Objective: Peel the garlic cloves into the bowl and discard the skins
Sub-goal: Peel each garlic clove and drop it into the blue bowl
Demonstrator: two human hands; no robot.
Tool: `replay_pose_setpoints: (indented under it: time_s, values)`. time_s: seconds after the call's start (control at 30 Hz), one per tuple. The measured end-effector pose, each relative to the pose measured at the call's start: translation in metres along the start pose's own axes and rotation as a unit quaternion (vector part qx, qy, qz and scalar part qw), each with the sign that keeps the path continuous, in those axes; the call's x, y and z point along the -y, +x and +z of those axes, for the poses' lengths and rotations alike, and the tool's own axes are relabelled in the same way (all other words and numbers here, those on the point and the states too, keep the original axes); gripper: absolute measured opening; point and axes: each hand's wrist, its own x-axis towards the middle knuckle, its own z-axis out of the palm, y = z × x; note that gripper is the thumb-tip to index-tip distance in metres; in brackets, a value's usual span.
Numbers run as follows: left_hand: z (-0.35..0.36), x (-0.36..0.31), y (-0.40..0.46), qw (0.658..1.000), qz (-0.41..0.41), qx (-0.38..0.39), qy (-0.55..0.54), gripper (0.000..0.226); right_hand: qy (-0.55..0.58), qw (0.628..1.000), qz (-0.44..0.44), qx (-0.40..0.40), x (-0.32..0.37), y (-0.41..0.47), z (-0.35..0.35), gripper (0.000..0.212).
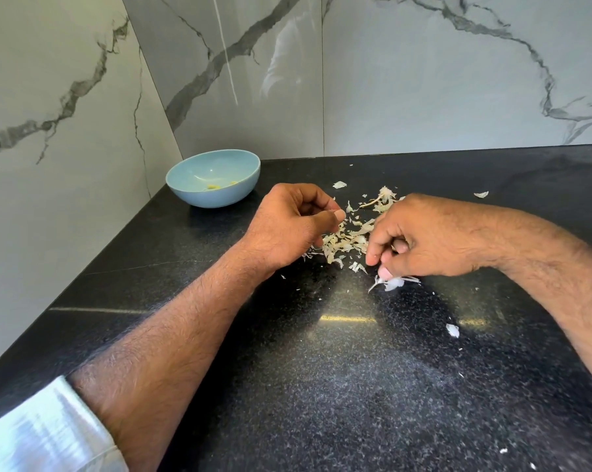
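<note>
A pale blue bowl (pixel 212 178) stands in the back left corner of the black counter, with a few peeled yellowish cloves at its bottom. A heap of papery garlic skins (pixel 347 238) lies between my hands. My left hand (pixel 287 226) hovers left of the heap with fingers curled; whether it holds anything is hidden. My right hand (pixel 420 238) is right of the heap, its thumb and fingers pinching a tuft of white skin (pixel 393 283) just above the counter.
The black speckled counter (pixel 321 369) meets marble walls at the left and back. Stray skin flakes lie scattered, one at the back right (pixel 481 194), one nearer me (pixel 453 330). A dry garlic stem (pixel 373 202) sits behind the heap.
</note>
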Motion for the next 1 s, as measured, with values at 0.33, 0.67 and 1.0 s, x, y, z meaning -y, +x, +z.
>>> replay_pose_setpoints:
  time_s: [0.33, 0.67, 1.0]
  values:
    - [0.0, 0.001, 0.0, 1.0, 0.01, 0.011, 0.0, 0.007, 0.007, 1.0, -0.001, -0.007, 0.0, -0.004, -0.004, 0.008]
    - [0.006, -0.002, -0.004, 0.997, 0.047, 0.063, -0.028, 0.02, 0.229, 0.946, 0.018, -0.227, -0.006, 0.009, 0.002, 0.015]
    - [0.006, -0.002, -0.004, 0.996, 0.077, 0.022, 0.051, 0.005, 0.289, 0.936, 0.021, -0.197, -0.002, 0.009, 0.002, 0.015]
